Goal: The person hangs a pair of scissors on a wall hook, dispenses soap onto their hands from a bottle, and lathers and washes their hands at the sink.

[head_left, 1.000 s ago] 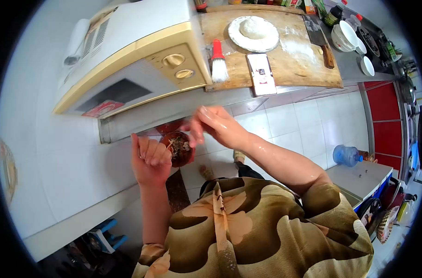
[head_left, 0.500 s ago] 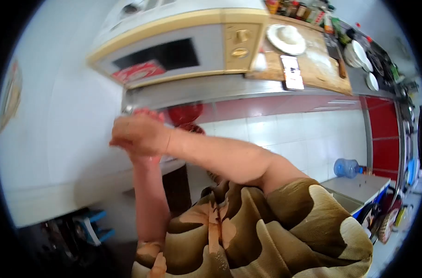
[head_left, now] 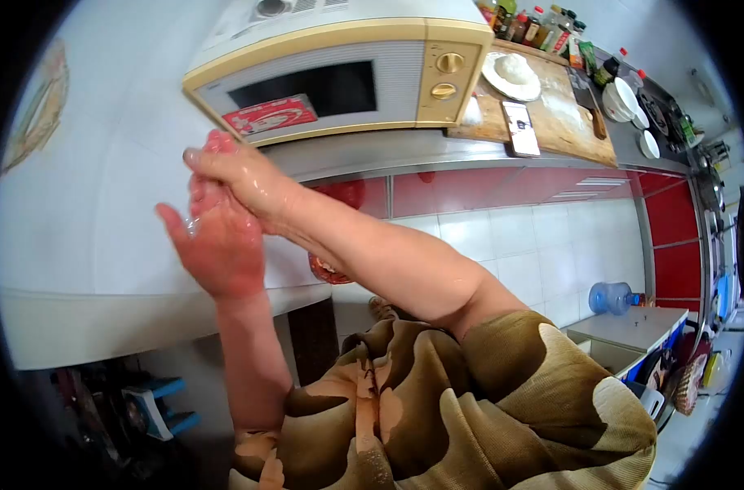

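Note:
My left hand (head_left: 221,245) is palm up, wet and reddish, with its thumb and fingers apart and no object in it. Across its fingers lies my right hand (head_left: 245,175), also wet, its fingers wrapped round the left fingers and mostly hidden beneath them. Both hands are in front of the microwave (head_left: 298,90), near its lower left corner. On the wooden board (head_left: 564,135) at the upper right are a white plate (head_left: 493,80) with dough (head_left: 513,69), a phone (head_left: 520,131) and a knife (head_left: 586,98).
Bottles (head_left: 543,28) stand behind the board, and white bowls (head_left: 619,100) are to its right. A red basin (head_left: 339,193) is below the counter edge (head_left: 372,157). A blue water jug (head_left: 610,298) is at the right, and a white surface (head_left: 86,314) is at the left.
Both hands have moved up and left from the basin area and come together. My left hand has turned from curled fingers to an opened palm. The view has shifted left.

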Motion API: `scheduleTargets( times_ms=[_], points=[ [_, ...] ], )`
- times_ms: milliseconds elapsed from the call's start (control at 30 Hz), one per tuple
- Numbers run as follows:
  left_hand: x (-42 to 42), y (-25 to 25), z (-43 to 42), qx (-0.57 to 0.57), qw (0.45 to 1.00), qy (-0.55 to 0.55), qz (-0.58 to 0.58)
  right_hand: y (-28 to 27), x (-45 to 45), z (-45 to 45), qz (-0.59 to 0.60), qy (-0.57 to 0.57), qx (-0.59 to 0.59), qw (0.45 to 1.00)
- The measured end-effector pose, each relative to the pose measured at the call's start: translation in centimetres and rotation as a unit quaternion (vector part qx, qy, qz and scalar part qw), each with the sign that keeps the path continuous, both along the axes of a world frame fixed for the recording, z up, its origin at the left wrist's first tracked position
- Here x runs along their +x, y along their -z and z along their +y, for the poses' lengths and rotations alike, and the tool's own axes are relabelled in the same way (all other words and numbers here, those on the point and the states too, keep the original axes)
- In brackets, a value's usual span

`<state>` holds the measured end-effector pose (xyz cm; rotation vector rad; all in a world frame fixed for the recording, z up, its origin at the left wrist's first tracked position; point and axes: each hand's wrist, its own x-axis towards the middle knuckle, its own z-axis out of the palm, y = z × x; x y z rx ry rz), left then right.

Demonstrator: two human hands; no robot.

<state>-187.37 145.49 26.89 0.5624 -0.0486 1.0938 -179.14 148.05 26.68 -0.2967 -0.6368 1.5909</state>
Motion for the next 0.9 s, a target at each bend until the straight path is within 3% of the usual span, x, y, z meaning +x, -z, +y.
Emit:
scheduleTargets(
  times_ms=[33, 100, 133, 167, 233, 300, 367, 433, 467, 500, 533, 567, 600, 633, 700, 733, 767, 833, 900],
  points=[
    [-0.5, 0.3, -0.1, 0.002, 1.000, -0.006, 0.003, -0.5, -0.4, 0.3, 0.003, -0.006, 0.002, 1.000],
    [0.4, 0.4, -0.5, -0.051, 0.962, -0.199, 0.178, -2.0, 0.0, 0.8, -0.216, 0.123, -0.048, 0.968],
    [0.8, -0.1, -0.8, -0.045, 0.955, -0.217, 0.197, -1.5, -0.5, 2.1, -0.386, 0.302, 0.111, 0.865],
    [1.2, -0.4, -0.8, -0.040, 0.956, -0.214, 0.197, -1.5, -0.5, 2.5, -0.385, 0.307, 0.114, 0.863],
    [1.0, -0.8, -1.0, -0.028, 0.948, -0.233, 0.217, -2.1, -1.2, 2.5, -0.562, 0.448, 0.305, 0.624],
    [0.2, -1.5, -0.9, -0.013, 0.952, -0.226, 0.207, -1.9, -2.1, 1.7, -0.581, 0.397, 0.336, 0.626],
    [-0.1, -1.4, 0.5, 0.005, 0.960, -0.205, 0.192, -1.6, -4.1, 0.5, -0.479, 0.366, 0.212, 0.769],
    [-2.0, 0.2, 2.2, 0.022, 0.979, -0.155, 0.134, -1.1, -7.2, -0.6, -0.556, 0.533, 0.062, 0.634],
    [-2.5, 0.6, 2.6, 0.035, 0.960, -0.212, 0.179, -1.3, -8.2, -0.8, -0.312, 0.439, 0.048, 0.841],
    [-3.0, 1.0, 3.3, 0.036, 0.960, -0.209, 0.181, -1.8, -8.1, -1.0, -0.036, 0.303, 0.030, 0.952],
    [-3.5, 1.4, 4.3, 0.084, 0.982, -0.117, 0.122, -1.4, -7.4, -0.9, -0.038, 0.309, 0.029, 0.950],
    [-3.8, 2.0, 4.9, 0.129, 0.989, -0.028, 0.061, -0.7, -6.5, -1.1, -0.125, 0.355, 0.086, 0.923],
    [-3.5, 1.2, 4.4, 0.074, 0.995, -0.036, 0.054, -0.1, -6.2, -1.5, -0.206, 0.387, 0.142, 0.888],
    [-3.0, 0.7, 4.1, 0.072, 0.994, -0.052, 0.059, 0.3, -5.4, -1.4, -0.201, 0.373, 0.142, 0.895],
    [-2.9, 0.2, 4.3, 0.102, 0.991, -0.042, 0.082, 1.0, -2.7, -0.9, -0.417, 0.382, 0.374, 0.735],
    [-3.0, -0.4, 4.5, 0.112, 0.986, -0.017, 0.119, -0.2, -1.5, -1.6, -0.604, 0.402, 0.347, 0.594],
    [-2.1, -0.5, 4.1, 0.113, 0.987, -0.001, 0.110, 0.0, -1.0, -0.8, -0.615, 0.409, 0.339, 0.583],
    [0.4, -2.3, 1.5, -0.041, 0.953, -0.161, 0.254, -0.4, 0.0, 1.0, -0.435, 0.528, 0.423, 0.594],
    [1.4, -2.7, 0.5, -0.051, 0.923, -0.229, 0.306, -1.1, 0.7, 0.5, -0.476, 0.524, 0.416, 0.571]
  ],
)
